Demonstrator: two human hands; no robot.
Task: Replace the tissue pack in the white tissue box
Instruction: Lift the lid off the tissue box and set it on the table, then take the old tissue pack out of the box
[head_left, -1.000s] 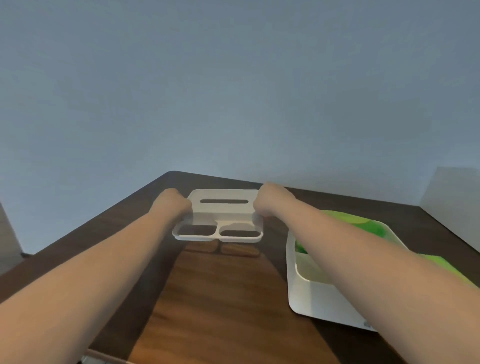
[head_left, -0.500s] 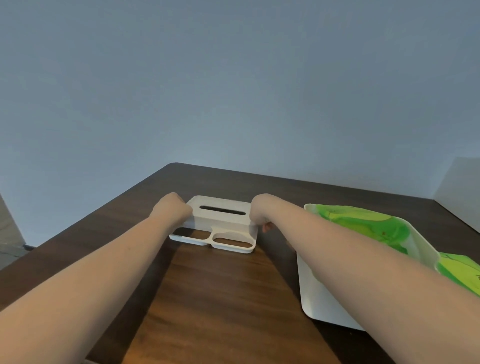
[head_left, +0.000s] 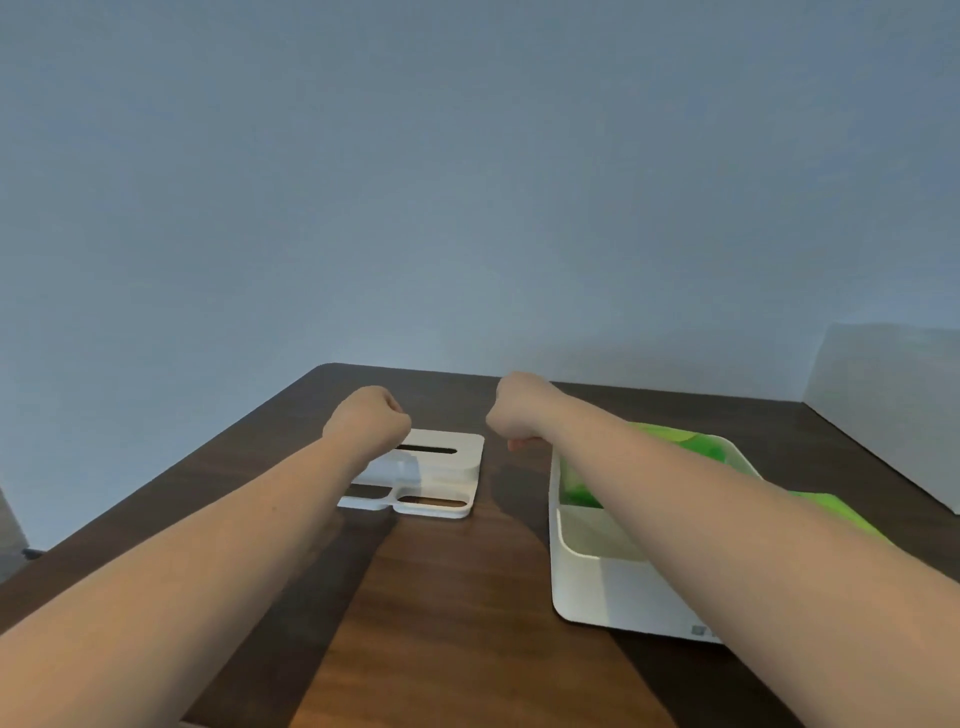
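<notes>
Hands (head_left: 441, 421) lifted off lid (head_left: 439, 467), slot crosswise

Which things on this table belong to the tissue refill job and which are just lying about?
Job:
white lid, off, flat on the table
open white tissue box
green tissue pack inside it
second green pack behind the right arm

Lying about:
white panel, far right

No text, brand, number or sign can be read anywhere. The white tissue box (head_left: 613, 597) carries a small grey mark near its front lower corner, but it is too blurred to make out.
</notes>
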